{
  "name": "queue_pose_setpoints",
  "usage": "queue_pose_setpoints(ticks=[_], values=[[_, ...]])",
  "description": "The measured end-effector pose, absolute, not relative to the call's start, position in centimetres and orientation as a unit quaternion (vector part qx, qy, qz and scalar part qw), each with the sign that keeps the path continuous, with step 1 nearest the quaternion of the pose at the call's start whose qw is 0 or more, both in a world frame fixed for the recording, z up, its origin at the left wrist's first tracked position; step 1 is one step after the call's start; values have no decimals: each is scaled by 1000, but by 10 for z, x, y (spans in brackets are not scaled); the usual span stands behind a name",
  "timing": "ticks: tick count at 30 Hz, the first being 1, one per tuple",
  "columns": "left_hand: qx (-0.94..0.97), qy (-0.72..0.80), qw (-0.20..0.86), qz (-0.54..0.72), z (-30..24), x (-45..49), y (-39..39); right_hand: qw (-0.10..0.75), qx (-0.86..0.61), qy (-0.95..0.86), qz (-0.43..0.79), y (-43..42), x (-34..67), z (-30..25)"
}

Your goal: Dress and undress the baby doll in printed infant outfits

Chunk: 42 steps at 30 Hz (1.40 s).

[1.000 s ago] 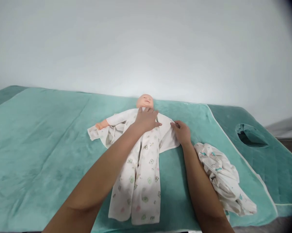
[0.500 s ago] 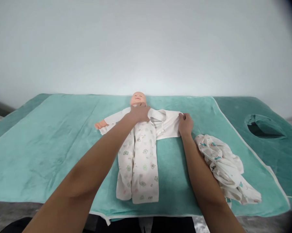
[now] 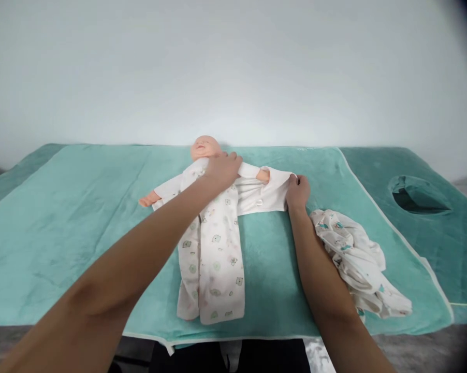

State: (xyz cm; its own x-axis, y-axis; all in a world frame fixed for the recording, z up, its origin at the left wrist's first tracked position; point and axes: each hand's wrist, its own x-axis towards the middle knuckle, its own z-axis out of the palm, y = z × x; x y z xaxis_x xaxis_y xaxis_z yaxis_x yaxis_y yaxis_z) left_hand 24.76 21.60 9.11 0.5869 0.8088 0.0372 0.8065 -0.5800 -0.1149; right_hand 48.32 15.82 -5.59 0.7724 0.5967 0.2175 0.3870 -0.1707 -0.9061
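Bed: we have a green bed (image 3: 416, 160) set against the wall (image 3: 233, 72), its oval hole (image 3: 418, 202) near the right end.
Sheet: a paler green sheet (image 3: 82, 248) covers most of the bed and overhangs the near edge, presumably to give us a soft surface.
Doll: it (image 3: 204, 146) lies face up around the middle of the bed, head by the far edge, arms spread; we judge this keeps its front within our reach.
Suit: the printed suit (image 3: 218, 259) lies along the doll, trouser legs towards the near edge; we cannot tell whether it is fastened.
Bundle: a crumpled printed cloth (image 3: 350, 264) lies near the sheet's near right corner, apart from the doll.
Sleeve: a white sleeve (image 3: 251, 199) stretches from the suit towards the right edge, probably pulled flat so its opening stays reachable.
Left hand: ours (image 3: 223, 170) rests over the doll's shoulder, apparently to steady it; the fingers lie close together, but we cannot tell how firmly they grip.
Right hand: ours (image 3: 297, 191) pinches the sleeve's outer end, fingers narrow and curled, seemingly keeping it taut.
Doll's hand: it (image 3: 263, 175) sits at the sleeve's opening.
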Motion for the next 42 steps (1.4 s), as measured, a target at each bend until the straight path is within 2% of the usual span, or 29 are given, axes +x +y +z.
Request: queue_pose_setpoints(ticks=[5,8,11,13,15,18,21,23,25,29,35,37,42], values=[[-868,-486,86,-54,64,247,230,585,-723,-338,145,161,482,-58],[-878,-473,51,-51,48,272,218,636,-670,-337,183,159,481,-56],[-906,-422,-4,-40,55,282,189,703,-636,-296,120,148,480,-45],[-911,-404,-38,-72,69,267,169,712,-624,-319,42,137,471,-33],[-897,-414,-74,-136,81,236,156,694,-603,-393,20,126,453,-21],[-841,-462,-166,-228,79,173,156,631,-551,-524,154,120,416,-14],[-768,-478,-333,-266,51,119,172,543,-505,-595,310,126,385,-23],[-728,-473,-422,-263,28,97,182,503,-500,-607,358,133,375,-32],[-703,-464,-467,-268,9,88,190,482,-512,-607,370,139,372,-36],[-697,-462,-460,-300,-10,92,192,434,-555,-610,364,140,369,-31],[-750,-469,-296,-362,-12,101,166,457,-610,-592,263,125,355,-32],[-746,-460,-311,-367,-7,94,153,459,-625,-574,262,122,353,-33],[-747,-401,-444,-291,1,61,131,435,-588,-586,349,106,355,-24]])
